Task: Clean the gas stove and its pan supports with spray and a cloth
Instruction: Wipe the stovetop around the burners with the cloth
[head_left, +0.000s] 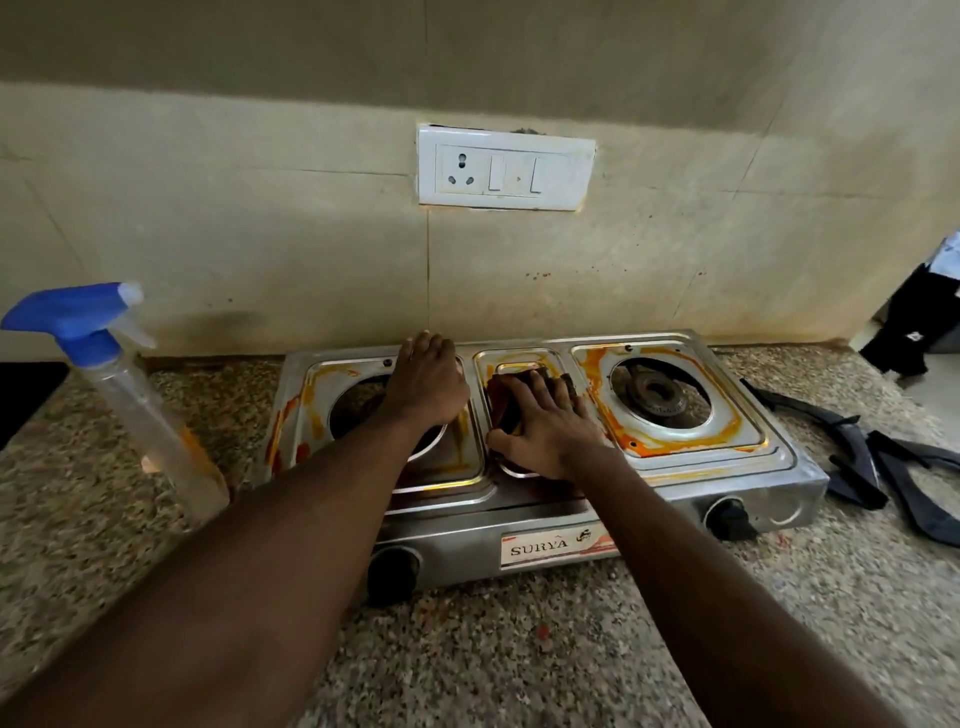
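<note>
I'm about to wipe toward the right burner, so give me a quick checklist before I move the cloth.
1. Cloth in grip: ok, right hand holds it on the middle of the stove.
2. Stove steadied: ok, left hand rests on its left side.
3. Pan supports off: ok, lying on the counter to the right.
4. Right burner surround clean: not ok, orange stains ring it.
5. Knobs off: cannot tell.
6. Spray bottle nearby: ok, standing left of the stove.
</note>
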